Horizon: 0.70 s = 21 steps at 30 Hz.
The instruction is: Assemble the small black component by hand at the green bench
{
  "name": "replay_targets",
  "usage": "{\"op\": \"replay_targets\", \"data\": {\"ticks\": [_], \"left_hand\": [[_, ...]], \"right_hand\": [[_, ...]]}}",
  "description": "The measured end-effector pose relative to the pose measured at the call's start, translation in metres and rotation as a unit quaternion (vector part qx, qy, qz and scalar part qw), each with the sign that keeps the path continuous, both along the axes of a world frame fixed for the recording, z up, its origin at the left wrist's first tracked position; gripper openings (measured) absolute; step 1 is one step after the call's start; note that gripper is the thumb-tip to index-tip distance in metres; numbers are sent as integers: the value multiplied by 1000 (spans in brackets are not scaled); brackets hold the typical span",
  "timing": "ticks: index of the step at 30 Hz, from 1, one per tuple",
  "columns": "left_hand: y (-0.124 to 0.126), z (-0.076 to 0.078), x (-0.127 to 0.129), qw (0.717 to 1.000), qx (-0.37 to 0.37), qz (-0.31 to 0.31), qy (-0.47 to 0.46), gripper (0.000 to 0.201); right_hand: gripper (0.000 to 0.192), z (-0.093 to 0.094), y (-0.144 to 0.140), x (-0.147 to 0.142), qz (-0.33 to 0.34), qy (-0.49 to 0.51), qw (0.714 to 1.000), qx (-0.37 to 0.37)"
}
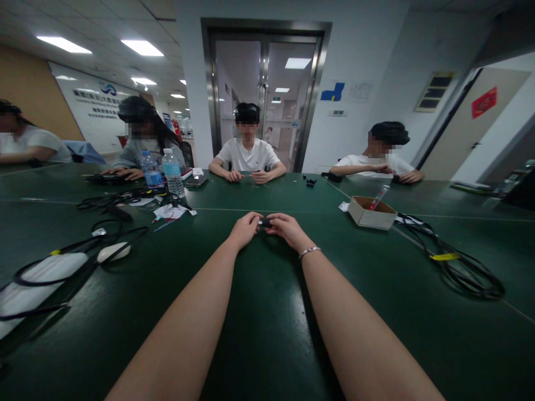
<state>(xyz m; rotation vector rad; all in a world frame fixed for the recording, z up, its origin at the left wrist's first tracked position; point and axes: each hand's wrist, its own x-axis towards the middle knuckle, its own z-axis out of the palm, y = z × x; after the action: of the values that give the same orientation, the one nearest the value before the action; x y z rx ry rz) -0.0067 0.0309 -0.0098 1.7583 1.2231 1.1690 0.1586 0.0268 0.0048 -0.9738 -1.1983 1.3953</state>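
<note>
Out over the green table (267,312), both of my arms reach forward and the fingertips almost meet. Between them is a small black piece with a silvery end (264,223), too small to tell its kind. My left hand (245,230) pinches its silvery end. The black end sits in the closed fingers of my right hand (287,229), partly hidden by them. A silver bracelet (310,253) circles my right wrist.
To the right stand a small open box (371,214) and a coiled black cable (463,273). Water bottles (172,174), crumpled paper (170,213), a white power strip (37,281), a mouse (113,253) and cables lie left. Several people sit across the table, including one person (247,150) opposite.
</note>
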Motion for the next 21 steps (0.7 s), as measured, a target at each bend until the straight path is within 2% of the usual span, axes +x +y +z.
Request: {"op": "replay_targets", "data": {"ticks": [3, 6, 9, 11, 13, 15, 16, 18, 20, 21], "left_hand": [[0, 1, -1, 1000, 14, 8, 12, 31], [-3, 3, -2, 997, 48, 52, 31, 29], [-10, 6, -2, 988, 87, 91, 90, 23], [-15, 7, 0, 985, 83, 93, 119, 21], [-20, 8, 4, 986, 62, 100, 116, 21], [-26, 12, 10, 989, 29, 111, 97, 23], [-31, 16, 11, 991, 6, 101, 88, 24], [-47, 29, 8, 994, -48, 38, 86, 29], [-79, 47, -11, 986, -86, -59, 129, 42], [-101, 56, -28, 979, -82, -86, 163, 50]], "right_hand": [[16, -2, 2, 0, 19, -21, 999, 23], [23, -4, 2, -4, 42, -117, 988, 86], [25, -6, -3, -13, 2, -241, 957, 163], [21, -6, -8, -22, -43, -280, 940, 190], [15, -6, -14, -31, -44, -264, 951, 157], [11, -6, -19, -37, -12, -215, 972, 94], [11, -6, -21, -37, 6, -192, 979, 71], [12, -4, -29, -28, 42, -166, 983, 61], [22, -1, -43, -5, 97, -160, 980, 66], [28, 2, -53, 12, 117, -164, 977, 67]]}}
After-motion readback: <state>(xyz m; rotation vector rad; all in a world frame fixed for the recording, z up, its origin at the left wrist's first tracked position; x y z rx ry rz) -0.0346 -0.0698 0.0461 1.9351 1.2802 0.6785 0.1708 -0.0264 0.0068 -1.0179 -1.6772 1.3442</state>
